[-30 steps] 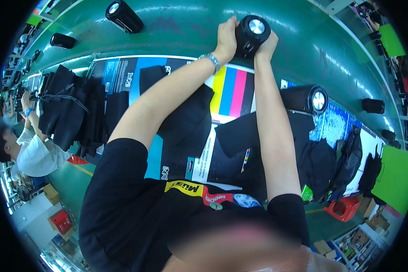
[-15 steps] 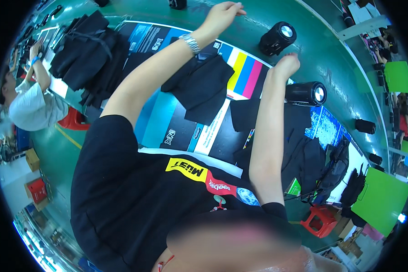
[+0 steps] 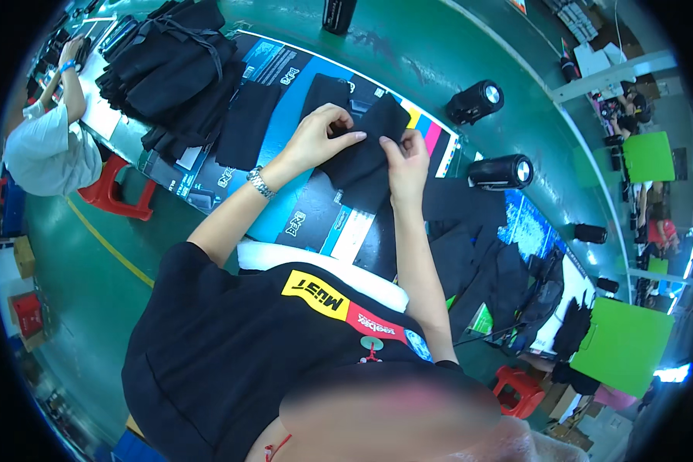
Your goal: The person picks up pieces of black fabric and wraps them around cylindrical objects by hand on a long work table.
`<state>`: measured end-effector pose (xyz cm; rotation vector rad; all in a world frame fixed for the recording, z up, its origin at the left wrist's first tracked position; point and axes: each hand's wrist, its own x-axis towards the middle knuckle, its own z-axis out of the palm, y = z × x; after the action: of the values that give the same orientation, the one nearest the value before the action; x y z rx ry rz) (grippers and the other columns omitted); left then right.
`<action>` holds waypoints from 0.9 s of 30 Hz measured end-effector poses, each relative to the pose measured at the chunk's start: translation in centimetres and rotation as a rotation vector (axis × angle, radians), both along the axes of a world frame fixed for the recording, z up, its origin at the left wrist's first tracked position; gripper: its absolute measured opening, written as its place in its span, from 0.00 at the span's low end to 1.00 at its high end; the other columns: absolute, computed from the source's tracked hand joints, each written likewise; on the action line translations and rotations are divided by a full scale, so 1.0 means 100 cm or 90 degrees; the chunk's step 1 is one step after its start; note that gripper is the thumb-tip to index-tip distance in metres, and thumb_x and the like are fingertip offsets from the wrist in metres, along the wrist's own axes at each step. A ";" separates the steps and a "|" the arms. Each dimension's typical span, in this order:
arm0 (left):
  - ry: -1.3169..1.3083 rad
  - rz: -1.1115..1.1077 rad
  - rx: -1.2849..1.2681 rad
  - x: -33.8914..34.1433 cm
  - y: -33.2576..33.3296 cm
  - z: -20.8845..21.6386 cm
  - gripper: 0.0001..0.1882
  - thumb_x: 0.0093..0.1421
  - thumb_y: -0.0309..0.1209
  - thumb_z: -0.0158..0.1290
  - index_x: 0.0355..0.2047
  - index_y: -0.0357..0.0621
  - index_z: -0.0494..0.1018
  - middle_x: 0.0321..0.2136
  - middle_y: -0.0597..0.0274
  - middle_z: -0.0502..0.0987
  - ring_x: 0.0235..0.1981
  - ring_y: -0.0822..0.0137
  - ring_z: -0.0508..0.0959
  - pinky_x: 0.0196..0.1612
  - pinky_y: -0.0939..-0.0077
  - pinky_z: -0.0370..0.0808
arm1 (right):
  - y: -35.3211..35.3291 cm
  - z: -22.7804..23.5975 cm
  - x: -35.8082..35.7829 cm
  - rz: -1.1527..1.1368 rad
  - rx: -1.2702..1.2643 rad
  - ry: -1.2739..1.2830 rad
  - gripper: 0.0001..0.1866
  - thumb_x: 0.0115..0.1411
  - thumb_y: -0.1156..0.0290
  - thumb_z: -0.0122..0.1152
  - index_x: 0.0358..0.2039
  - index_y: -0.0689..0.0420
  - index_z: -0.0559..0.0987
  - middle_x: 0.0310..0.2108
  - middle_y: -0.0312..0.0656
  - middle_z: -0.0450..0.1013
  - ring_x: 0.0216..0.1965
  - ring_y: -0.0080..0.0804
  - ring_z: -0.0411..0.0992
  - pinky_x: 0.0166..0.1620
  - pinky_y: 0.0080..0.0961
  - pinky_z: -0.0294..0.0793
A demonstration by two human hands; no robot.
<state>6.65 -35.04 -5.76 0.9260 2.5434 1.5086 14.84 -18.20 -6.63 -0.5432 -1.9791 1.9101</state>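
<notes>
Green floor (image 3: 92, 308), red plastic stool (image 3: 106, 183)

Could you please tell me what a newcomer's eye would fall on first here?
Probably the left hand and right hand over the black cloth, just above the picture's centre. The large bright green panel at lower right and the red stool at left would likely stand out next.
</notes>
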 end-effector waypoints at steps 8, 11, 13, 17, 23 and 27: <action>-0.454 -0.176 0.371 -0.007 0.011 0.013 0.17 0.63 0.37 0.52 0.46 0.35 0.73 0.38 0.63 0.77 0.41 0.76 0.75 0.44 0.81 0.72 | 0.001 0.019 -0.007 0.126 -0.464 0.238 0.19 0.55 0.83 0.46 0.49 0.59 0.71 0.45 0.41 0.73 0.47 0.33 0.72 0.51 0.28 0.70; -0.428 -0.147 0.269 0.007 0.020 0.006 0.13 0.60 0.32 0.57 0.41 0.36 0.75 0.34 0.69 0.77 0.36 0.80 0.74 0.41 0.86 0.70 | 0.002 0.011 -0.009 0.018 -0.487 0.202 0.15 0.61 0.78 0.47 0.49 0.58 0.70 0.46 0.40 0.72 0.47 0.32 0.72 0.51 0.27 0.70; -0.435 -0.173 0.226 0.003 0.019 0.000 0.11 0.61 0.32 0.56 0.39 0.37 0.75 0.32 0.70 0.76 0.34 0.82 0.73 0.39 0.86 0.70 | 0.003 0.005 -0.009 0.036 -0.493 0.197 0.12 0.65 0.71 0.49 0.48 0.56 0.71 0.43 0.39 0.73 0.45 0.31 0.73 0.50 0.27 0.72; -0.551 -0.135 0.395 -0.002 0.017 -0.007 0.08 0.62 0.30 0.54 0.36 0.37 0.74 0.30 0.71 0.75 0.33 0.83 0.72 0.38 0.87 0.69 | 0.004 0.004 -0.010 0.014 -0.520 0.118 0.12 0.64 0.73 0.49 0.48 0.58 0.73 0.46 0.39 0.73 0.48 0.29 0.71 0.51 0.25 0.69; -0.224 0.011 0.415 -0.006 0.020 -0.014 0.09 0.63 0.29 0.52 0.30 0.35 0.75 0.33 0.66 0.76 0.32 0.81 0.72 0.36 0.86 0.69 | 0.001 -0.011 -0.013 -0.016 -0.485 0.179 0.13 0.63 0.74 0.49 0.47 0.62 0.74 0.48 0.43 0.73 0.52 0.31 0.68 0.56 0.27 0.65; -0.409 -0.095 0.487 -0.007 0.022 -0.006 0.08 0.64 0.29 0.51 0.34 0.34 0.74 0.38 0.61 0.76 0.35 0.77 0.75 0.39 0.83 0.72 | 0.009 -0.003 -0.012 0.061 -0.611 0.210 0.15 0.64 0.64 0.47 0.42 0.61 0.75 0.48 0.48 0.72 0.53 0.38 0.67 0.59 0.33 0.62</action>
<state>5.99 -32.84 -6.35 0.4987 1.4339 2.2884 13.60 -17.26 -6.95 -0.3071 -0.8136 2.7295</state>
